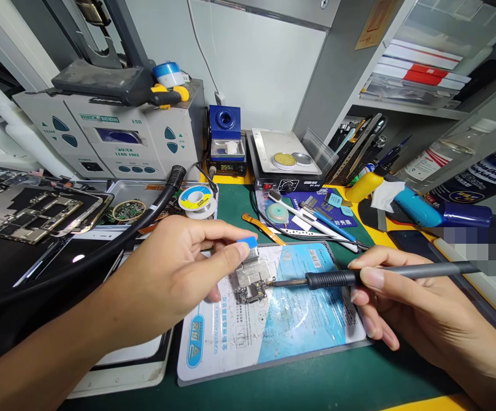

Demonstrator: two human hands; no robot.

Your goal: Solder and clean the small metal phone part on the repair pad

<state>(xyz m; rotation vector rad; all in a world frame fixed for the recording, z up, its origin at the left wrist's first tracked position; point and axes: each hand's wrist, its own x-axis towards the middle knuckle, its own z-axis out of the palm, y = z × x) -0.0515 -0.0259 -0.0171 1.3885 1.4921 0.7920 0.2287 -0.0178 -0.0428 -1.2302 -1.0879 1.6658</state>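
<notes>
My left hand (188, 265) comes in from the left and pinches the blue end (248, 243) of a small metal-shielded circuit board (254, 279) between thumb and fingers. The board is over a white and blue printed box (299, 319). My right hand (406, 297) holds a soldering iron (333, 279) by its black ribbed grip and grey handle, pointing left. The iron's thin metal tip meets the board's right edge; whether it touches cannot be made out. My left thumb and fingers hide part of the blue piece.
A thick black hose (145, 214) arches across the left side. Behind the box are a solder spool (197, 201), an orange flex cable (263, 228), a toothbrush (294, 210) and a hot plate (286, 151). A blue bottle (440, 211) lies at the right.
</notes>
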